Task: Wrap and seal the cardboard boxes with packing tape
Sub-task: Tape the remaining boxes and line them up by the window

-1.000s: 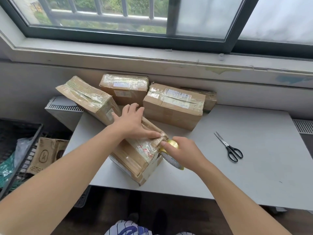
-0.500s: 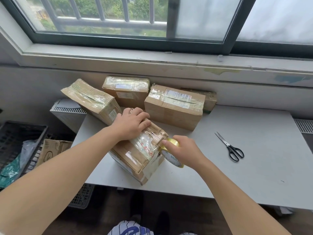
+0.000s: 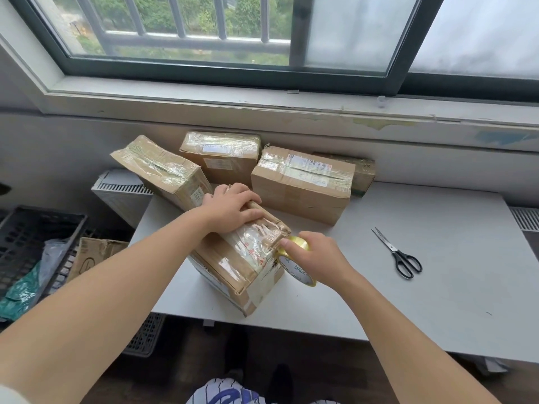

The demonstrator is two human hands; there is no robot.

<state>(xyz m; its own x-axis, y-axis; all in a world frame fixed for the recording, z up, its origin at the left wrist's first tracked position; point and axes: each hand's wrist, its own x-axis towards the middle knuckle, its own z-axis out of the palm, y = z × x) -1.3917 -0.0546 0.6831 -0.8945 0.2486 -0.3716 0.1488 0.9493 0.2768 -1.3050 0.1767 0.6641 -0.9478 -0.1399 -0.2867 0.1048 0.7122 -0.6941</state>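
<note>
at front-left of bench (image 3: 437,301): box (image 3: 242,266) stands tilted, clear tape across top. left grip (image 3: 230,209) on box's far upper end, fingers curled over edge. right grip (image 3: 318,258) curled round yellow tape roll (image 3: 294,269), roll touching box's right side. scissors (image 3: 398,255) lie well apart, right.

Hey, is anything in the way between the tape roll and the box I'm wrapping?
Nothing visible. The right hand holds the tape roll right against the end of the box. The left hand grips its top edge, farther back. The scissors lie off to the right.
</note>
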